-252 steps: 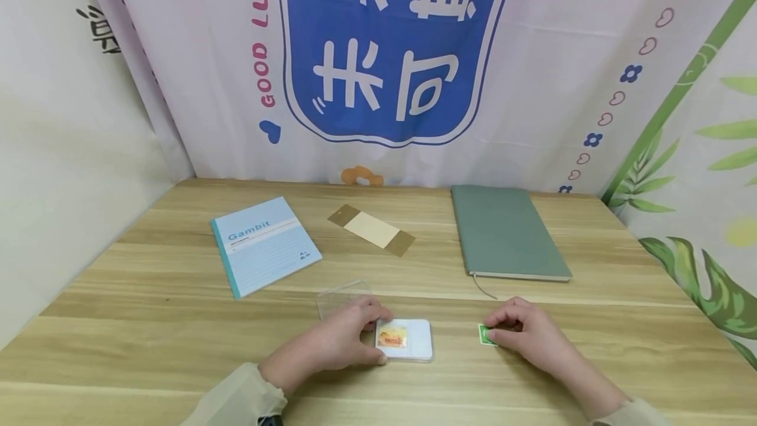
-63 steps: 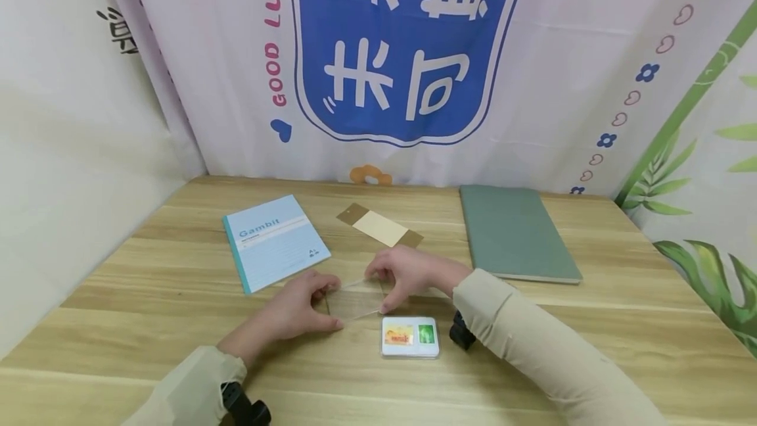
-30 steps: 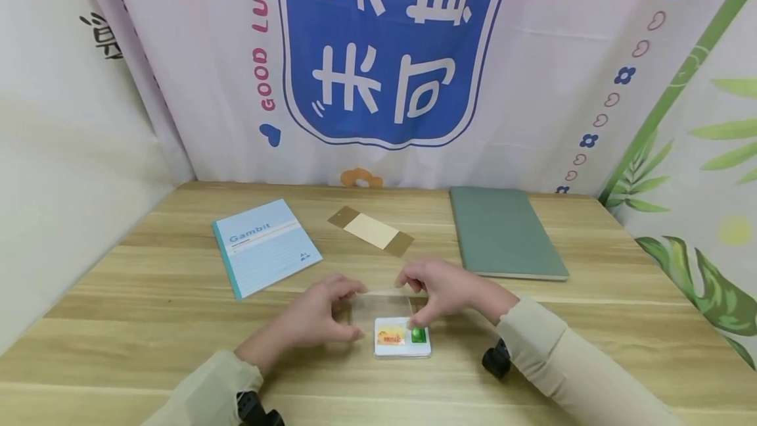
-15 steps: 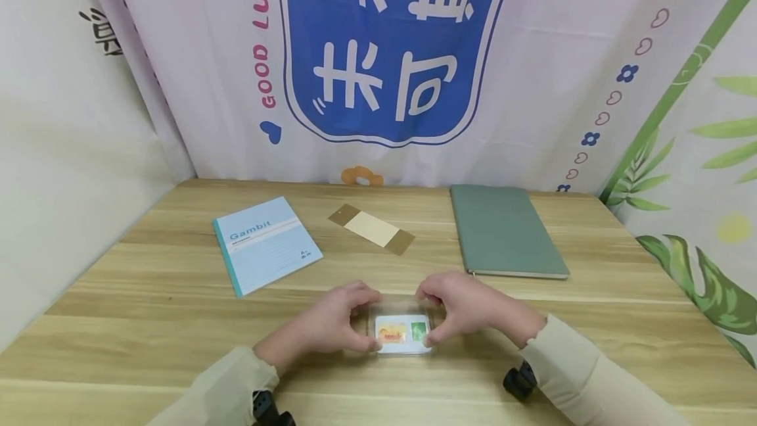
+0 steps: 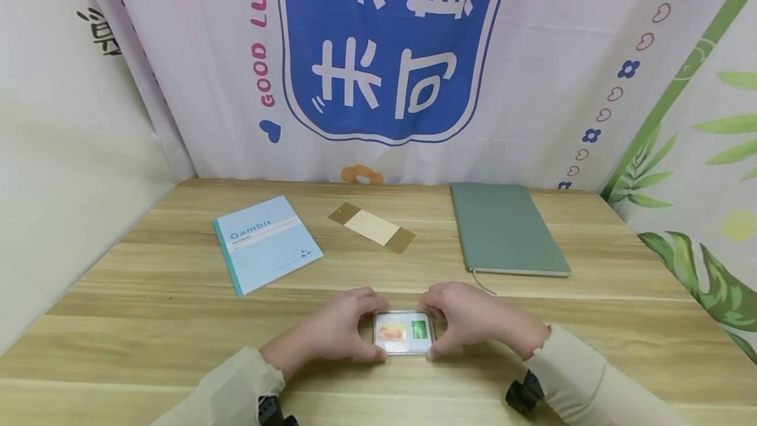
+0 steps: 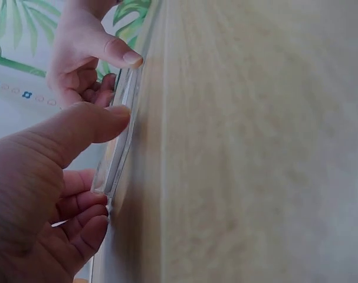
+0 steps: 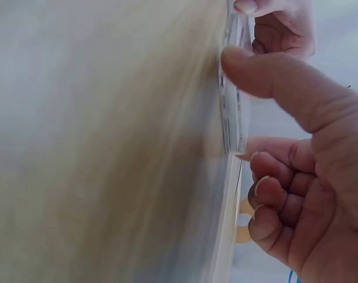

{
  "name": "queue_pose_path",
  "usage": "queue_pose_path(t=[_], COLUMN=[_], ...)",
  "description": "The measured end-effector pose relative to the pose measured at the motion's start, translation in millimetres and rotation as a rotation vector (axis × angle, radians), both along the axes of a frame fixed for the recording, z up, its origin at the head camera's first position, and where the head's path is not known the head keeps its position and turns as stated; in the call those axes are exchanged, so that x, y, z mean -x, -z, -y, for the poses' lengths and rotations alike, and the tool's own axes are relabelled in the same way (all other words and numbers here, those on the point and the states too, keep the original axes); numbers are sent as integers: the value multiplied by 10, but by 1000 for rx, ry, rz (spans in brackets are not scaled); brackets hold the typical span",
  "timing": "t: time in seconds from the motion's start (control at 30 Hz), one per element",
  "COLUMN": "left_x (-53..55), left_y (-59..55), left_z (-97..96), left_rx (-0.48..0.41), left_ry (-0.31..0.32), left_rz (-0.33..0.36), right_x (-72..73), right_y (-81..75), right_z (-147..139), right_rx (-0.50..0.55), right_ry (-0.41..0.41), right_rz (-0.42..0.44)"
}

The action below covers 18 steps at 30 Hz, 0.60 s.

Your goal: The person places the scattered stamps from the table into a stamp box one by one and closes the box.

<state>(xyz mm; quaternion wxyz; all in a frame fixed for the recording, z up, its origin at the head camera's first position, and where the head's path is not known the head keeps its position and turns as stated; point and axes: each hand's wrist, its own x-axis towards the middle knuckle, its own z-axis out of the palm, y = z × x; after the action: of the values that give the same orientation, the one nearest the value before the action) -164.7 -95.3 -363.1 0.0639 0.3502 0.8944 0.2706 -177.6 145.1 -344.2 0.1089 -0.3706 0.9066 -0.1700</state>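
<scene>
A small clear plastic case (image 5: pixel 404 350) lies on the table in the head view, its transparent lid over a white insert. Through the lid show an orange-yellow stamp-like piece (image 5: pixel 391 332) on the left and a green one (image 5: pixel 418 329) on the right. My left hand (image 5: pixel 340 327) pinches the case's left end between thumb and fingers. At the right end, my right hand (image 5: pixel 470 321) holds it the same way. Both wrist views show the case edge-on, low over the tabletop. Whether the lid is fully seated cannot be told.
Farther back on the wooden table (image 5: pixel 177 347) lie a light-blue notebook (image 5: pixel 269 242) at left, a brown-and-cream card strip (image 5: pixel 371 227) in the middle and a green notebook (image 5: pixel 510 229) with a ribbon at right. A printed curtain (image 5: pixel 236 137) hangs behind.
The green piece went from my right hand into the case's right side. Both hands then lifted the clear lid from the left, carried it right and lowered it onto the case.
</scene>
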Motion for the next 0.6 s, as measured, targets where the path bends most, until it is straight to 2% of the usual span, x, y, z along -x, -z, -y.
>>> queue_pose_path(t=[0.2,0.3,0.6], left_x=[-13,-33,-51], left_y=[-19,-14,-22], left_z=[18,1,-76], left_rx=[35,27,-30], left_ry=[-24,-42,-88], left_rz=[10,40,149], right_x=[1,-18,-112], right_y=[17,20,65], right_z=[24,5,-62], right_rx=[17,42,195], right_ry=[6,18,142], right_rz=[19,45,235])
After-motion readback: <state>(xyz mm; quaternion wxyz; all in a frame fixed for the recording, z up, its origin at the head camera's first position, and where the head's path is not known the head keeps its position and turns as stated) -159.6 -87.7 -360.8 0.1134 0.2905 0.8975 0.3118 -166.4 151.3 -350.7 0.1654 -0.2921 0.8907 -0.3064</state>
